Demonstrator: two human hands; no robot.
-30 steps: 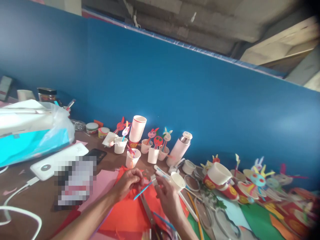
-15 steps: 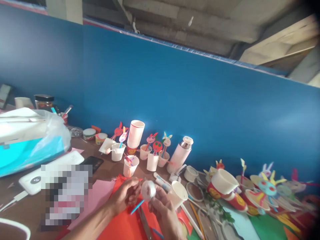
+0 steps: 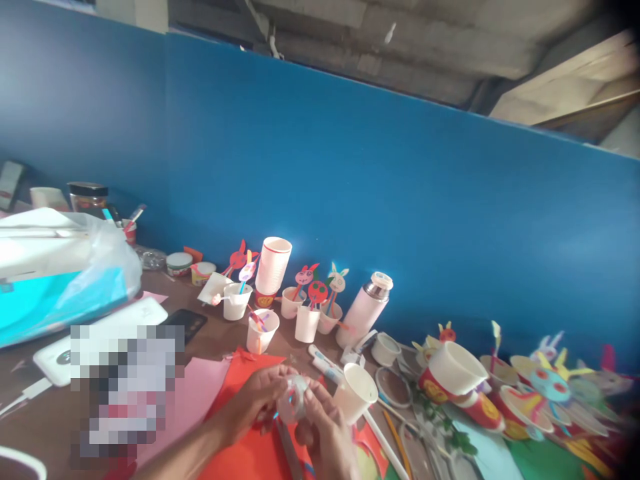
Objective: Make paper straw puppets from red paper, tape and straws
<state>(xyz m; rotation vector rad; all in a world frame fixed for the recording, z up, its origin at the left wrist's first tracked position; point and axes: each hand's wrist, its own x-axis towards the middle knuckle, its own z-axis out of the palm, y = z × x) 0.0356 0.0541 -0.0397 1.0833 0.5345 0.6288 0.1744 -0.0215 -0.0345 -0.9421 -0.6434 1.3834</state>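
Note:
A small roll of clear tape is held up between my two hands, above the red paper. My right hand is closed around the roll's right side, its thumb on the rim. The fingers of my left hand are pinched at the roll's upper left edge; their tips are partly hidden. Below the roll lie scissors, with a bit of blue stick beside them. An upright white paper cup stands just right of my right hand.
Paper cups with paper animal figures stand behind, beside a stack of cups and a pink thermos. More decorated cups crowd the right. At left are a white power bank, a phone and a plastic bag.
My left hand has moved right and its fingers now meet the tape roll. The roll has turned and dropped slightly. Less of the blue stick shows.

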